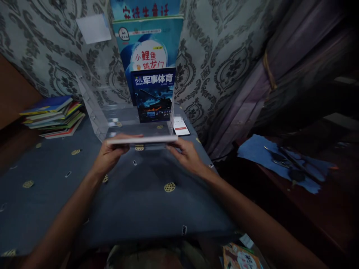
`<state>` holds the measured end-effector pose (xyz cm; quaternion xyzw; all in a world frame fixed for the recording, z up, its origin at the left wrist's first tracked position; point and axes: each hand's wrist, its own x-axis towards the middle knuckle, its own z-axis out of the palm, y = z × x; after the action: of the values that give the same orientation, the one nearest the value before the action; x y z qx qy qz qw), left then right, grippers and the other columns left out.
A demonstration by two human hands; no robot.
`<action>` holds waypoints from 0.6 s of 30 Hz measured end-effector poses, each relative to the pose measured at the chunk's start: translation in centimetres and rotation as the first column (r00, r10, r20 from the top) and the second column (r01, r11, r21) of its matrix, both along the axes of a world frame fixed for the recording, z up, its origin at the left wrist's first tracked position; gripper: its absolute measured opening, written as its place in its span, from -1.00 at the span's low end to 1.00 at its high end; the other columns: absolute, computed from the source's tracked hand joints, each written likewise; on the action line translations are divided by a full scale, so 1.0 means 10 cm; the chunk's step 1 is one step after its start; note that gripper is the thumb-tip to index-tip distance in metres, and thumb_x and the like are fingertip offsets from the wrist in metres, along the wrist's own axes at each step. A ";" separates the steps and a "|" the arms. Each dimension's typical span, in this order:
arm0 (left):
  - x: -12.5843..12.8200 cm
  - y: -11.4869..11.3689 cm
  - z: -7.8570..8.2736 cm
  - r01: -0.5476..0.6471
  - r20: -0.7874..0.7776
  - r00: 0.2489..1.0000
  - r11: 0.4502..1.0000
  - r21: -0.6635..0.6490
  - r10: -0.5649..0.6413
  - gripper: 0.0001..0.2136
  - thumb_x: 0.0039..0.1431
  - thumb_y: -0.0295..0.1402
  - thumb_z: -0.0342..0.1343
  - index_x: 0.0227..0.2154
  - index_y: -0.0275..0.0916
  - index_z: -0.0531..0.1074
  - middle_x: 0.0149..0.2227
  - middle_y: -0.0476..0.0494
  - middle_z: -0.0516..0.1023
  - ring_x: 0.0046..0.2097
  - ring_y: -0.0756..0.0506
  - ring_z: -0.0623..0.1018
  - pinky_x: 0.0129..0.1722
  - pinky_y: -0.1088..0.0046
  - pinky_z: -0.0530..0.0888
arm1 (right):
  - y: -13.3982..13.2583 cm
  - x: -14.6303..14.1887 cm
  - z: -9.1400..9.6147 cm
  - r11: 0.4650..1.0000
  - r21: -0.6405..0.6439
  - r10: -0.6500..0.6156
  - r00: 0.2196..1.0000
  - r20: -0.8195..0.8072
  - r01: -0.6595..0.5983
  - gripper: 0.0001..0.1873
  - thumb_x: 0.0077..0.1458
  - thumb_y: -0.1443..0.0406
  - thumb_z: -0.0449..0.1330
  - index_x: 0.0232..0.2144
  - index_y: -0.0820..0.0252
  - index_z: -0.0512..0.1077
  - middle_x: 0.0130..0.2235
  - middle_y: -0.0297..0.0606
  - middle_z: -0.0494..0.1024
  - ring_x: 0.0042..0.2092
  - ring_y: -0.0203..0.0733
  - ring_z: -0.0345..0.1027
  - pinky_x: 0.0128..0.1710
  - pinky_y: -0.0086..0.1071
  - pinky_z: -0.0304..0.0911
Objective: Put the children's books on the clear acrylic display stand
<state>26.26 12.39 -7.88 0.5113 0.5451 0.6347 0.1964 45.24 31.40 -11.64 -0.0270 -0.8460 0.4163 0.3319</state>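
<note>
Between my two hands is a thin book [143, 140], seen almost edge-on, its pale edge level above the table. My left hand [110, 155] grips its left end, and my right hand [186, 153] pinches the right end with the thumb underneath. Just beyond stands a clear stepped rack [94, 112]. Upright on its right side are a dark book with a tank cover [154, 95], a blue book with a white circle [150, 41] behind it, and another blue book [146, 9] at the back, cut off by the frame's top.
A stack of books [53, 114] lies on the left of the grey patterned tablecloth [134, 209]. A lit phone [181, 126] rests right of the rack. Further right, a blue cloth [258, 151] bears small dark items. An orange book [239, 257] shows below the table's edge.
</note>
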 end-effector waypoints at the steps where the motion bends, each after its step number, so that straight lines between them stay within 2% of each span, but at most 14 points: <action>1: -0.02 -0.04 0.00 0.076 -0.085 0.993 0.995 -0.065 -0.082 -0.77 0.16 -0.13 0.29 -0.18 -0.09 0.65 -0.04 -0.19 0.67 0.22 -0.35 0.49 0.27 -0.11 0.34 | 0.00 0.01 -0.05 1.000 0.027 0.002 1.000 0.000 -0.002 -0.76 0.31 0.29 0.10 -0.04 0.05 0.50 -0.04 -0.22 0.62 0.00 -0.04 0.52 0.04 -0.04 0.42; 3: -0.04 -0.12 0.00 0.193 -0.234 0.943 0.961 -0.198 -0.237 -0.72 0.23 -0.09 0.23 -0.09 -0.06 0.64 0.06 -0.23 0.62 0.33 -0.38 0.36 0.30 -0.19 0.26 | 0.00 0.03 -0.19 0.998 0.052 0.035 0.999 0.002 -0.035 -0.71 0.31 0.34 0.08 0.01 0.02 0.50 0.07 -0.21 0.59 0.12 -0.05 0.47 0.16 0.00 0.35; 6: -0.03 -0.24 -0.07 0.226 -0.397 0.837 0.899 -0.375 -0.377 -0.60 0.27 -0.05 0.16 0.13 0.03 0.50 0.27 -0.20 0.44 0.41 -0.37 0.21 0.33 -0.24 0.16 | 0.02 0.04 -0.40 0.990 0.104 0.097 0.995 -0.002 -0.096 -0.66 0.31 0.40 0.05 0.02 0.03 0.49 0.09 -0.19 0.58 0.19 -0.09 0.43 0.20 0.02 0.33; 8: -0.01 -0.32 -0.18 0.155 -0.501 0.752 0.853 -0.498 -0.429 -0.49 0.29 -0.08 0.15 0.28 0.05 0.33 0.38 -0.15 0.26 0.44 -0.35 0.13 0.37 -0.19 0.10 | 0.03 0.05 -0.50 0.975 0.180 0.135 0.991 -0.003 -0.133 -0.62 0.28 0.46 0.02 0.02 0.07 0.49 0.10 -0.15 0.58 0.20 -0.10 0.41 0.20 0.01 0.34; 10: -0.01 -0.38 -0.34 0.039 -0.598 0.667 0.822 -0.569 -0.445 -0.42 0.33 -0.21 0.12 0.37 0.07 0.15 0.45 -0.11 0.12 0.46 -0.30 0.07 0.40 -0.11 0.07 | 0.04 0.06 -0.56 0.953 0.260 0.160 0.987 0.011 -0.157 -0.57 0.24 0.53 0.00 0.01 0.12 0.49 0.11 -0.10 0.56 0.22 -0.10 0.38 0.20 0.02 0.34; 12: -0.03 -0.43 -0.50 -0.051 -0.676 0.588 0.814 -0.579 -0.444 -0.38 0.34 -0.41 0.04 0.40 0.10 0.05 0.46 -0.08 0.07 0.47 -0.24 0.05 0.41 -0.07 0.07 | 0.06 0.07 -0.59 0.932 0.321 0.164 0.986 0.037 -0.167 -0.54 0.20 0.57 -0.02 0.00 0.14 0.50 0.12 -0.08 0.56 0.24 -0.08 0.36 0.21 0.03 0.34; 14: -0.06 -0.43 -0.61 -0.091 -0.725 0.527 0.819 -0.566 -0.443 -0.32 0.30 -0.59 -0.08 0.39 0.14 0.04 0.46 -0.04 0.08 0.47 -0.18 0.06 0.41 -0.07 0.08 | 0.07 0.08 -0.59 0.912 0.371 0.165 0.985 0.055 -0.174 -0.55 0.20 0.57 -0.03 -0.03 0.17 0.51 0.12 -0.04 0.56 0.25 -0.06 0.35 0.20 0.03 0.35; 16: -0.10 -0.39 -0.67 -0.107 -0.754 0.499 0.833 -0.543 -0.427 -0.32 0.27 -0.65 -0.15 0.37 0.11 0.11 0.43 -0.04 0.16 0.44 -0.14 0.14 0.40 -0.04 0.13 | 0.09 0.09 -0.60 0.895 0.405 0.171 0.982 0.079 -0.188 -0.58 0.22 0.55 -0.03 -0.03 0.21 0.51 0.12 0.01 0.55 0.25 -0.03 0.34 0.19 0.03 0.36; 18: -0.13 -0.29 -0.67 -0.147 -0.780 0.505 0.853 -0.500 -0.370 -0.43 0.32 -0.59 -0.16 0.31 0.00 0.23 0.37 -0.11 0.29 0.37 -0.14 0.30 0.36 0.02 0.24 | 0.10 0.09 -0.61 0.885 0.421 0.163 0.979 0.120 -0.199 -0.58 0.24 0.54 -0.04 -0.02 0.23 0.51 0.12 0.02 0.55 0.25 -0.03 0.34 0.18 0.01 0.37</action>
<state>24.91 9.47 -14.53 0.7209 0.6794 0.1166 0.0708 46.11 32.43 -17.73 0.1093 -0.9287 0.2466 0.2546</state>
